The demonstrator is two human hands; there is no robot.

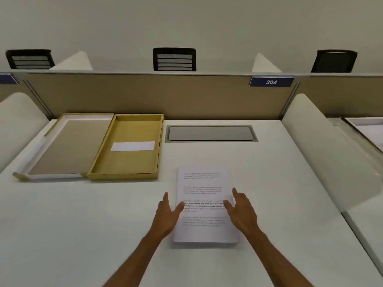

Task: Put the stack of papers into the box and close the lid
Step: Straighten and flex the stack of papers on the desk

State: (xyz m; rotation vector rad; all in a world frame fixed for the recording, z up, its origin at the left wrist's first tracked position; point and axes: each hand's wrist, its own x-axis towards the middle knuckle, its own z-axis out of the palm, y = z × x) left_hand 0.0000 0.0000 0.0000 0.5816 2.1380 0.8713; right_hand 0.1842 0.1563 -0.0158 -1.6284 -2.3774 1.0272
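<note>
Centrally on the white desk (pixel 269 183) lies the stack of papers (pixel 204 204), flanked by splayed left hand (pixel 166 214) and right hand (pixel 241 212); up-left of it, the open yellow box (pixel 126 162), then beige partition (pixel 145 96), chairs (pixel 174 59).

white desk (pixel 269 183) | grey cable hatch (pixel 211 133) | "304" sign (pixel 271 82) on partition (pixel 145 94) | three black chairs (pixel 174 59)

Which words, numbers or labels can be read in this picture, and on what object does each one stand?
"304": white digits on the blue sign on the desk partition.
Stack of papers: several printed paragraphs, too small and blurred to read.
White label inside the open box: no text visible.
Second blue sign at the far left: cut off, nothing readable.
</note>
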